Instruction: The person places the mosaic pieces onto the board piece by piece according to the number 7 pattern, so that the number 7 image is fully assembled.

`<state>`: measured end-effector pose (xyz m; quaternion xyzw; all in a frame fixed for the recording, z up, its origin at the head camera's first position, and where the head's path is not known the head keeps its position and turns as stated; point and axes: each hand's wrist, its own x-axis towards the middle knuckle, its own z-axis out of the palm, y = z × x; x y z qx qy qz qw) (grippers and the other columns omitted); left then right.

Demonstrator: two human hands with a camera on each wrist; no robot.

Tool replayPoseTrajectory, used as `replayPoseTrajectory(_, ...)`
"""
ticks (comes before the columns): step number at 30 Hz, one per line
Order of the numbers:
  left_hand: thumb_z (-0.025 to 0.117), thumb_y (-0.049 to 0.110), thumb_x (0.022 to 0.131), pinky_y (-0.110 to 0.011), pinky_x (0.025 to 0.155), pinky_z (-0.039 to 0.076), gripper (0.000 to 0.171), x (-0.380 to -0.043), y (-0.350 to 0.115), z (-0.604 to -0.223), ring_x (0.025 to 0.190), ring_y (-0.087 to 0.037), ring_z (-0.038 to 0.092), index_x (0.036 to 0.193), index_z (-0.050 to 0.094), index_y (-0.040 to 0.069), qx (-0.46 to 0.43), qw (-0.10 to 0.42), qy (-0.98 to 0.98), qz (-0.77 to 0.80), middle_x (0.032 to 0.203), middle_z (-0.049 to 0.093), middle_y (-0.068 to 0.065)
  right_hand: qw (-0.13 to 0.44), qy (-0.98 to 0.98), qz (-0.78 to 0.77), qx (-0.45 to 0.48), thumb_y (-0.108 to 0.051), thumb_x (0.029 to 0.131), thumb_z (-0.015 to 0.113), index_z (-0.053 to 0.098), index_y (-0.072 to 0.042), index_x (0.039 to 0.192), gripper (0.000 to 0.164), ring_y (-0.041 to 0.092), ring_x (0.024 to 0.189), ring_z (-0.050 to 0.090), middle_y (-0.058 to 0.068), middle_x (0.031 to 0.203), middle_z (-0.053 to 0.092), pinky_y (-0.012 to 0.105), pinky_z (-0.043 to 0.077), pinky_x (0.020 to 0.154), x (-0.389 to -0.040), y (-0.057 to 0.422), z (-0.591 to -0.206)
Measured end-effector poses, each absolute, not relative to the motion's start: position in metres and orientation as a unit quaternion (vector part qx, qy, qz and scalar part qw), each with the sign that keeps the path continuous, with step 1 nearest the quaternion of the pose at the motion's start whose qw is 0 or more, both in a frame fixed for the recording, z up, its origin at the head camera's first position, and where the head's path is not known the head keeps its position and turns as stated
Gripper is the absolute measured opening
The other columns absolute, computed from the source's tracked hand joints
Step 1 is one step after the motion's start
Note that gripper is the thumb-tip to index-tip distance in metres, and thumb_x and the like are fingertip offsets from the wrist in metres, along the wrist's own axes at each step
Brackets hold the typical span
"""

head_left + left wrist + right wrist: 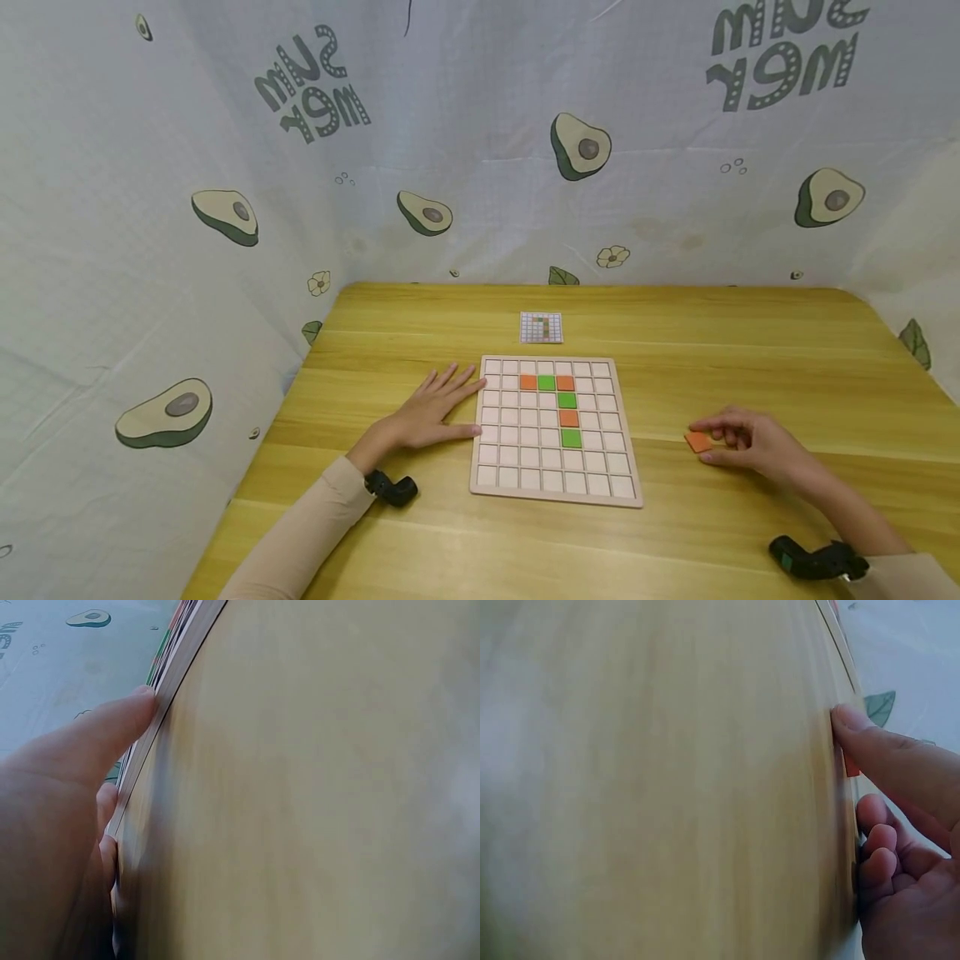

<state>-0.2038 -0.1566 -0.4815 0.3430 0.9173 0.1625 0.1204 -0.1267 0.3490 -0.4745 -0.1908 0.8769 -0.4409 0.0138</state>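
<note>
A square wooden grid board [508, 456] lies on the table, with several orange and green square tiles in its cells forming a row and a column like a 7. My left hand [427, 414] rests spread beside the board, its thumb and a fingertip touching the left edge. In the left wrist view the thumb [112, 731] meets the board's side. To the right of the board, my right hand [761, 446] pinches an orange tile [698, 442] between thumb and finger, low over the table. Only a sliver of that tile [852, 766] shows in the right wrist view.
A small printed card [541, 328] with a coloured grid pattern lies behind the board. The wooden table [420, 517] is bordered at the back and left by a pale cloth [465, 108] printed with avocados.
</note>
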Motion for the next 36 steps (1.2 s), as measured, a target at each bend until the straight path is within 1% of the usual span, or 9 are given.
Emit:
replayPoseTrajectory(6,0.043,0.071,0.095,-0.048,0.119,-0.006,0.083,-0.204,-0.157,-0.482,0.152,-0.025,-0.007,0.161,0.012,0.032,0.343,0.120,0.918,0.161,0.167,0.002,0.002,0.011,0.878,-0.435,-0.200,0.006,0.079,0.079,0.072,0.006,0.105,0.027,0.013,0.064,0.041,0.003,0.081,0.052,0.028,0.034,0.051,-0.127,0.350,-0.475)
replayPoseTrajectory(10,0.042,0.071,0.095,-0.048,0.119,-0.006,0.083,-0.204,-0.157,-0.482,0.152,-0.025,-0.007,0.161,0.012,0.032,0.344,0.121,0.917,0.163,0.167,0.001,0.002,0.001,0.880,-0.425,-0.214,0.006,0.079,0.079,0.072,0.004,0.101,0.023,0.011,0.063,0.041,-0.002,0.078,0.052,0.027,0.033,0.050,-0.128,0.349,-0.475)
replayPoseTrajectory(14,0.042,0.071,0.095,-0.049,0.119,-0.005,0.082,-0.204,-0.157,-0.483,0.152,-0.025,-0.006,0.162,0.013,0.032,0.345,0.114,0.917,0.162,0.167,0.002,0.001,-0.016,0.881,-0.410,-0.235,0.007,0.078,0.079,0.072,0.001,0.099,0.023,0.009,0.062,0.041,-0.007,0.076,0.050,0.027,0.032,0.049,-0.129,0.348,-0.476)
replayPoseTrajectory(18,0.043,0.070,0.095,-0.050,0.119,-0.004,0.082,-0.204,-0.157,-0.483,0.152,-0.026,-0.005,0.162,0.014,0.031,0.347,0.108,0.917,0.164,0.167,0.004,0.000,-0.033,0.883,-0.401,-0.242,0.008,0.077,0.080,0.072,0.000,0.098,0.024,0.008,0.062,0.042,-0.009,0.076,0.050,0.026,0.033,0.048,-0.129,0.345,-0.477)
replayPoseTrajectory(24,0.043,0.070,0.095,-0.051,0.119,-0.004,0.082,-0.204,-0.157,-0.485,0.152,-0.026,-0.006,0.162,0.014,0.031,0.349,0.108,0.917,0.162,0.167,0.004,0.000,-0.043,0.895,-0.392,-0.208,0.001,0.081,0.080,0.073,-0.002,0.102,0.023,0.008,0.062,0.043,-0.008,0.075,0.050,0.025,0.035,0.048,-0.125,0.333,-0.469)
replayPoseTrajectory(28,0.043,0.070,0.095,-0.051,0.119,-0.005,0.082,-0.204,-0.157,-0.485,0.152,-0.026,-0.006,0.162,0.014,0.031,0.349,0.108,0.917,0.162,0.167,0.004,0.000,-0.057,0.898,-0.393,-0.190,-0.002,0.082,0.080,0.073,-0.004,0.103,0.022,0.009,0.062,0.041,-0.008,0.073,0.049,0.026,0.032,0.048,-0.124,0.320,-0.458)
replayPoseTrajectory(36,0.042,0.072,0.094,-0.046,0.119,-0.007,0.083,-0.205,-0.157,-0.484,0.152,-0.023,-0.008,0.161,0.012,0.033,0.341,0.117,0.920,0.156,0.167,0.001,0.003,-0.120,0.890,-0.393,-0.198,0.002,0.075,0.084,0.075,-0.006,0.097,0.025,0.010,0.062,0.039,-0.011,0.071,0.048,0.025,0.029,0.050,-0.123,0.289,-0.449)
